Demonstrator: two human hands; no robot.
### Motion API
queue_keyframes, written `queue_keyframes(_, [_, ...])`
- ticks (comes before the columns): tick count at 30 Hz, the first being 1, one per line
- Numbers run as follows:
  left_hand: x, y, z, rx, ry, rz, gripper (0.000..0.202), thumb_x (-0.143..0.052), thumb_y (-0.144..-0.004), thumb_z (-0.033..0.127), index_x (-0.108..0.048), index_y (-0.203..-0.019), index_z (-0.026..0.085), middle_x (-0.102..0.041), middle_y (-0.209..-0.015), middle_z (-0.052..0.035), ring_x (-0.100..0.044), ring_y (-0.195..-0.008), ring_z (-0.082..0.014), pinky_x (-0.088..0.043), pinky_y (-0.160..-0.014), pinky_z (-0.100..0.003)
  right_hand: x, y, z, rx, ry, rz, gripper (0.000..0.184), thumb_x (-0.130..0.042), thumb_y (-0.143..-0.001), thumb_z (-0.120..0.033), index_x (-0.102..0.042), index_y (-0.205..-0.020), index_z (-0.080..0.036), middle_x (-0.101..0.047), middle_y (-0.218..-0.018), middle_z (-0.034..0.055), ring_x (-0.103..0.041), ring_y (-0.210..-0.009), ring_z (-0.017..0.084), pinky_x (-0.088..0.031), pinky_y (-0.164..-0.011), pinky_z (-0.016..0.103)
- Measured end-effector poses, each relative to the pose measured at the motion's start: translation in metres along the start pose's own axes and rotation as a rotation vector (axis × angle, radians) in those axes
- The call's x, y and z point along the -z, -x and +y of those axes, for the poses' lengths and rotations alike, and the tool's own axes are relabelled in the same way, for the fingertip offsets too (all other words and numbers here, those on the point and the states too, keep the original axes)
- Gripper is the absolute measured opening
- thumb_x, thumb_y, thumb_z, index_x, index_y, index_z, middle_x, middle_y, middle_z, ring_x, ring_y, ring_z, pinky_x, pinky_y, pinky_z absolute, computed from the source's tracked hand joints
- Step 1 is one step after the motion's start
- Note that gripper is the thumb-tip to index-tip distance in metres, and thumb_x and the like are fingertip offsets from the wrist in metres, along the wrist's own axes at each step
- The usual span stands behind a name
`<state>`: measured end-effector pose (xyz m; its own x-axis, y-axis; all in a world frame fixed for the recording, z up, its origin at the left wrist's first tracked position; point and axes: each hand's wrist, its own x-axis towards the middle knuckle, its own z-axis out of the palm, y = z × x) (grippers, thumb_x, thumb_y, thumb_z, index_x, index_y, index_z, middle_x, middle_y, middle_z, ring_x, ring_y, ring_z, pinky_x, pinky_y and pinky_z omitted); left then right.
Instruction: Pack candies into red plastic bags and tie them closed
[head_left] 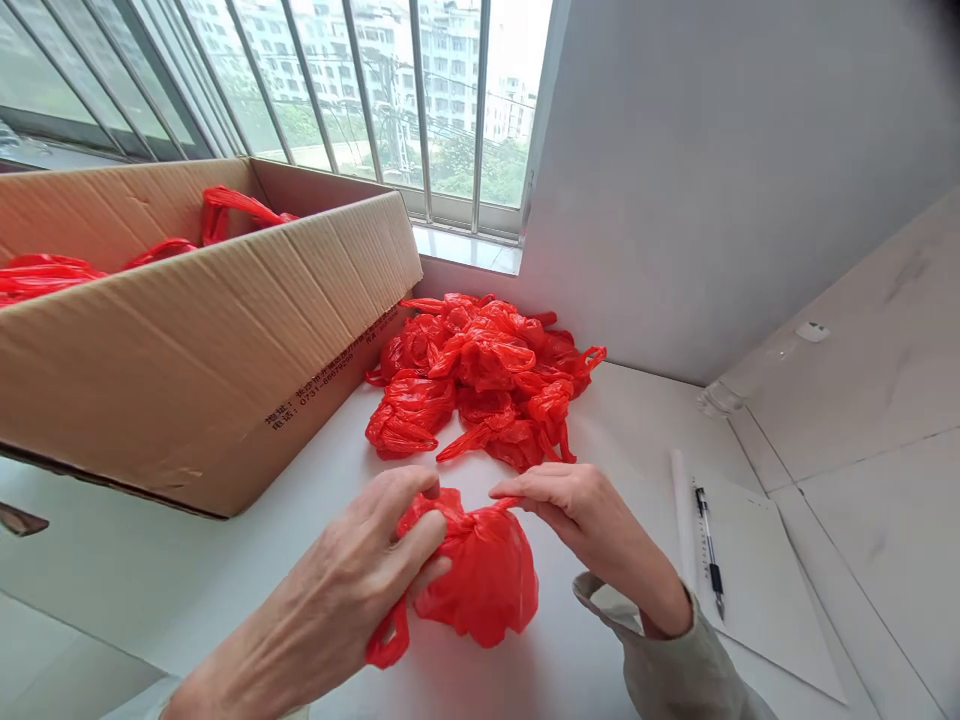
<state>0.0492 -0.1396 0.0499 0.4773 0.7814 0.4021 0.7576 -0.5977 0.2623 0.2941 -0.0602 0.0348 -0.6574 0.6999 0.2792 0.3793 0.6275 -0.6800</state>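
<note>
A red plastic bag [487, 580], puffed out and gathered at the top, is between my hands above the white table. My left hand [367, 560] grips the bag's left side with curled fingers, and a red handle loop hangs below that palm. On the other side, my right hand [570, 500] pinches the twisted handle end between thumb and fingers. A knot or tight twist shows at the top middle of the bag. What is inside the bag cannot be made out. Just beyond lies a heap of crumpled, tied red plastic bags [487, 350].
At the left stands a large open cardboard box [225, 370] with more red bags [52, 275] inside. A pen [709, 555] lies on a white notebook [780, 580] at the right. Behind are a grey wall [712, 180] and a barred window [375, 100].
</note>
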Motion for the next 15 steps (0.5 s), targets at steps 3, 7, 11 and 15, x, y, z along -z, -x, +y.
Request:
queue_keyframes(3, [0.012,0.017,-0.005,0.082,0.003,-0.122,0.029,-0.037,-0.079,-0.004,-0.051,-0.086,0.021,-0.051,-0.113,-0.0062,-0.054,-0.09,-0.0192,-0.046,-0.072,-0.029,0.009,0.005,0.022,-0.102,0.095,-0.017,0.033,-0.042,-0.1,-0.029,-0.074,-0.103,-0.025,-0.076,-0.09,0.0031,-0.066,-0.079,0.016,-0.046,-0.071,0.026])
queue_keyframes(7, [0.027,0.044,-0.013,0.278,0.073,-0.395,0.037,-0.034,-0.064,-0.012,-0.041,-0.08,0.02,-0.049,-0.103,-0.0019,-0.047,-0.084,-0.0166,-0.039,-0.067,-0.027,0.009,0.006,0.063,-0.269,0.129,-0.111,0.034,-0.042,-0.096,-0.028,-0.076,-0.095,-0.025,-0.072,-0.077,0.001,-0.065,-0.073,0.016,-0.044,-0.069,0.025])
queue_keyframes(11, [0.029,0.057,-0.029,0.356,0.176,-0.539,0.034,-0.035,-0.069,-0.015,-0.034,-0.075,0.019,-0.049,-0.096,0.0015,-0.044,-0.085,-0.0143,-0.035,-0.069,-0.025,-0.014,0.002,0.087,-0.371,0.1,-0.211,0.034,-0.043,-0.092,-0.031,-0.076,-0.091,-0.025,-0.072,-0.075,0.0005,-0.066,-0.072,0.017,-0.045,-0.071,0.026])
queue_keyframes(15, [0.019,0.061,-0.055,0.294,0.166,-0.597,0.034,-0.041,-0.069,-0.014,-0.042,-0.077,0.019,-0.054,-0.095,0.0015,-0.047,-0.083,-0.0154,-0.034,-0.071,-0.027,-0.043,0.0,0.087,-0.504,0.157,-0.131,0.037,-0.041,-0.091,-0.035,-0.076,-0.099,-0.027,-0.074,-0.08,0.0017,-0.069,-0.077,0.02,-0.047,-0.072,0.028])
